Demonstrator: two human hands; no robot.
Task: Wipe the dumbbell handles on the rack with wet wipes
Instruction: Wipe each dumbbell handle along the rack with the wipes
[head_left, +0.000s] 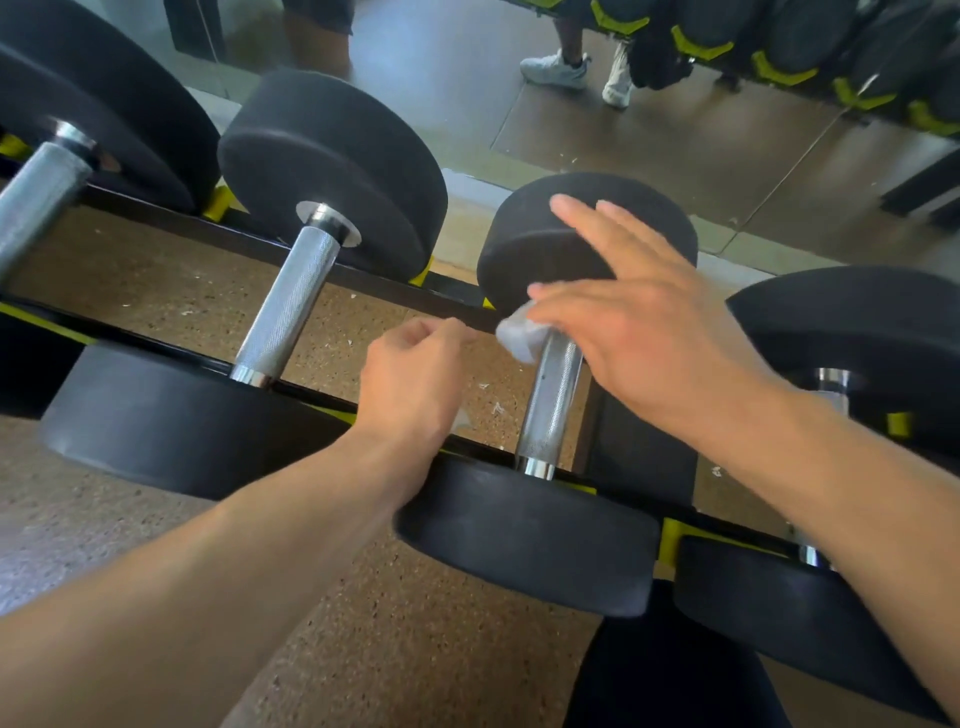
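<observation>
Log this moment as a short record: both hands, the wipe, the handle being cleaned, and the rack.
right hand: fingers straight, thumb pressing the wipe onto the handle
white wet wipe: bunched at the far end of the handle
knurled chrome dumbbell handle: between two black round heads, lying on the rack
left hand: fingers curled, beside the handle; contents unclear
black and yellow steel rack: holds a row of dumbbells

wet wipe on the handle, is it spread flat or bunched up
Bunched up: the wet wipe is a crumpled white wad against the far end of the handle, under the right hand's fingers.
</observation>
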